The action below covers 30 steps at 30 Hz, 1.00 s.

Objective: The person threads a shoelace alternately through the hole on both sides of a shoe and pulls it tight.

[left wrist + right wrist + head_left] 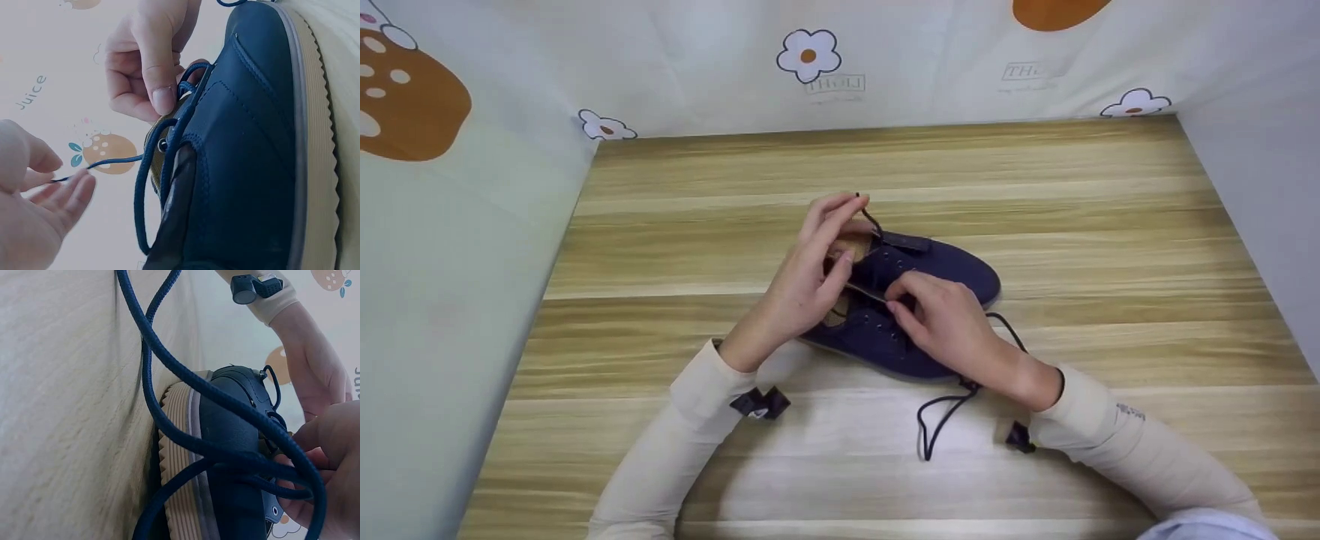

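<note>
Two navy blue lace-up shoes lie side by side on the table, a far shoe (960, 266) and a near shoe (877, 352), both toes to the right. My left hand (806, 281) is raised over the heel ends. A dark shoelace (115, 161) runs from the lacing to its fingers, which hold its end part. My right hand (952, 319) bends over the lacing; its thumb (163, 100) presses the tan-lined edge beside an eyelet, the fingers curled behind. Long lace loops (225, 396) hang in front of a shoe in the right wrist view.
A loose lace loop (928, 435) trails over the wood-grain table (810, 480) on the near side of the shoes. Pale printed sheets (697, 67) stand behind and at both sides. Small dark wrist cameras (761, 403) sit at the sleeve cuffs.
</note>
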{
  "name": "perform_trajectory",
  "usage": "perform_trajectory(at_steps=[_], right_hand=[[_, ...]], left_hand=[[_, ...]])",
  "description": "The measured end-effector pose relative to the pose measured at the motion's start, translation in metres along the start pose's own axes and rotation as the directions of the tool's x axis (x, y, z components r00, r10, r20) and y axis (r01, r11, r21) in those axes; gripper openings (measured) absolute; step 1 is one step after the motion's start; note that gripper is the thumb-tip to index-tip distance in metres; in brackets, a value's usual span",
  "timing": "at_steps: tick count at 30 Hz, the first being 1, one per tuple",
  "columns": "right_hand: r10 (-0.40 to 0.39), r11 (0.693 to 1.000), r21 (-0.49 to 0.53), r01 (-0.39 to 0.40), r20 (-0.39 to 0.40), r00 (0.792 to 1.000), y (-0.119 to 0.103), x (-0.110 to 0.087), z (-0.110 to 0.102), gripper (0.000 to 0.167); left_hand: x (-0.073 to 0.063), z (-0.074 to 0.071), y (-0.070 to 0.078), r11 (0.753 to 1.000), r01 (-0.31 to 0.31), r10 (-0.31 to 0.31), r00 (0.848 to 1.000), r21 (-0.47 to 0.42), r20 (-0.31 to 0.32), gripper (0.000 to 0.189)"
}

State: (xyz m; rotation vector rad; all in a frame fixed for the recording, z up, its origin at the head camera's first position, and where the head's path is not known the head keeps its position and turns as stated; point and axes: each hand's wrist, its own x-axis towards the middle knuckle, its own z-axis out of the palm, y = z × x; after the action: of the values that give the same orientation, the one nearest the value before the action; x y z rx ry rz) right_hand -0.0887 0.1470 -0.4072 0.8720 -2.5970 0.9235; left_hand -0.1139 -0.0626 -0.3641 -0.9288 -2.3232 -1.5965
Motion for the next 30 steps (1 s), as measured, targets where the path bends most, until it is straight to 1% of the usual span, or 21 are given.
perform_trajectory(at_steps=[3, 5, 6, 8, 10, 12, 13, 14, 15, 16, 17, 18, 20, 22, 23, 24, 25, 26, 28, 29, 30], right_hand=[[-0.003, 1.0, 0.004, 0.003, -0.001, 1.0, 0.0, 0.0, 0.0, 0.004], [-0.003, 1.0, 0.008, 0.003, -0.004, 1.0, 0.0, -0.001, 0.0, 0.004], [-0.003, 1.0, 0.011, 0.003, -0.004, 1.0, 0.0, -0.001, 0.0, 0.004], [-0.002, 1.0, 0.011, 0.002, -0.003, 1.0, 0.001, -0.001, 0.001, 0.005], [-0.002, 1.0, 0.011, 0.002, -0.002, 1.0, 0.001, -0.001, 0.001, 0.005], [-0.001, 1.0, 0.007, 0.001, 0.002, 1.0, 0.001, -0.001, 0.001, 0.006], [0.0, 1.0, 0.007, 0.0, 0.002, 1.0, 0.002, -0.001, 0.001, 0.006], [0.002, 1.0, 0.007, -0.002, 0.003, 1.0, 0.002, -0.001, 0.001, 0.006], [0.003, 1.0, 0.008, -0.003, 0.003, 1.0, 0.001, -0.001, 0.001, 0.005], [0.004, 1.0, 0.009, -0.004, 0.004, 1.0, 0.001, -0.001, 0.001, 0.005], [0.005, 1.0, 0.01, -0.005, 0.005, 1.0, 0.001, 0.0, 0.001, 0.004], [0.006, 1.0, 0.011, -0.006, 0.007, 1.0, 0.001, 0.0, 0.001, 0.004], [0.006, 1.0, 0.01, -0.006, 0.01, 1.0, 0.0, 0.0, 0.0, 0.004], [0.004, 1.0, 0.009, -0.004, 0.009, 1.0, 0.0, 0.0, 0.0, 0.004], [0.005, 1.0, 0.009, -0.005, 0.01, 1.0, 0.0, 0.0, 0.0, 0.004], [0.006, 1.0, 0.008, -0.006, 0.009, 1.0, 0.0, 0.0, 0.0, 0.004], [0.007, 1.0, 0.009, -0.007, 0.009, 1.0, 0.0, 0.0, 0.0, 0.005], [0.009, 1.0, 0.011, -0.01, 0.011, 1.0, 0.0, 0.0, 0.0, 0.004], [0.012, 1.0, 0.011, -0.012, 0.017, 1.0, 0.0, 0.0, 0.0, 0.004], [0.013, 1.0, 0.012, -0.013, 0.02, 1.0, 0.0, 0.0, 0.0, 0.003], [0.013, 1.0, 0.013, -0.014, 0.023, 1.0, 0.0, 0.0, 0.0, 0.003]], left_hand=[[0.001, -0.001, 0.004, 0.996, -0.077, 0.079, 0.995, 0.037, -0.055, 0.058], [0.002, -0.002, 0.007, 0.988, -0.138, 0.145, 0.985, 0.072, -0.098, 0.058], [0.001, -0.002, 0.009, 0.98, -0.17, 0.181, 0.976, 0.1, -0.123, 0.058], [0.0, -0.002, 0.011, 0.96, -0.229, 0.257, 0.948, 0.159, -0.185, 0.056], [-0.001, -0.001, 0.012, 0.939, -0.271, 0.322, 0.909, 0.213, -0.264, 0.054], [-0.003, 0.0, 0.012, 0.921, -0.28, 0.363, 0.869, 0.269, -0.337, 0.049], [-0.003, 0.001, 0.012, 0.917, -0.278, 0.372, 0.854, 0.287, -0.364, 0.046], [-0.004, 0.002, 0.011, 0.915, -0.27, 0.374, 0.847, 0.301, -0.379, 0.042], [-0.005, 0.002, 0.009, 0.912, -0.257, 0.372, 0.846, 0.319, -0.382, 0.037], [-0.005, 0.003, 0.008, 0.91, -0.244, 0.366, 0.853, 0.336, -0.372, 0.031], [-0.005, 0.003, 0.006, 0.905, -0.228, 0.357, 0.867, 0.359, -0.348, 0.025], [-0.006, 0.003, 0.003, 0.899, -0.214, 0.344, 0.885, 0.381, -0.313, 0.019], [-0.007, 0.002, -0.002, 0.878, -0.202, 0.316, 0.926, 0.433, -0.209, 0.01], [-0.008, 0.002, -0.008, 0.839, -0.2, 0.276, 0.958, 0.507, -0.078, 0.008], [-0.007, 0.001, -0.01, 0.808, -0.207, 0.251, 0.968, 0.551, -0.003, 0.01], [-0.007, 0.002, -0.013, 0.777, -0.218, 0.223, 0.973, 0.591, 0.065, 0.013], [-0.007, 0.002, -0.015, 0.749, -0.232, 0.192, 0.973, 0.621, 0.131, 0.017], [-0.006, 0.003, -0.016, 0.724, -0.244, 0.157, 0.969, 0.645, 0.19, 0.021], [-0.005, 0.004, -0.017, 0.681, -0.265, 0.087, 0.955, 0.682, 0.284, 0.03], [-0.005, 0.004, -0.018, 0.67, -0.273, 0.056, 0.946, 0.691, 0.319, 0.033], [-0.004, 0.004, -0.017, 0.667, -0.273, 0.025, 0.938, 0.693, 0.346, 0.036]])
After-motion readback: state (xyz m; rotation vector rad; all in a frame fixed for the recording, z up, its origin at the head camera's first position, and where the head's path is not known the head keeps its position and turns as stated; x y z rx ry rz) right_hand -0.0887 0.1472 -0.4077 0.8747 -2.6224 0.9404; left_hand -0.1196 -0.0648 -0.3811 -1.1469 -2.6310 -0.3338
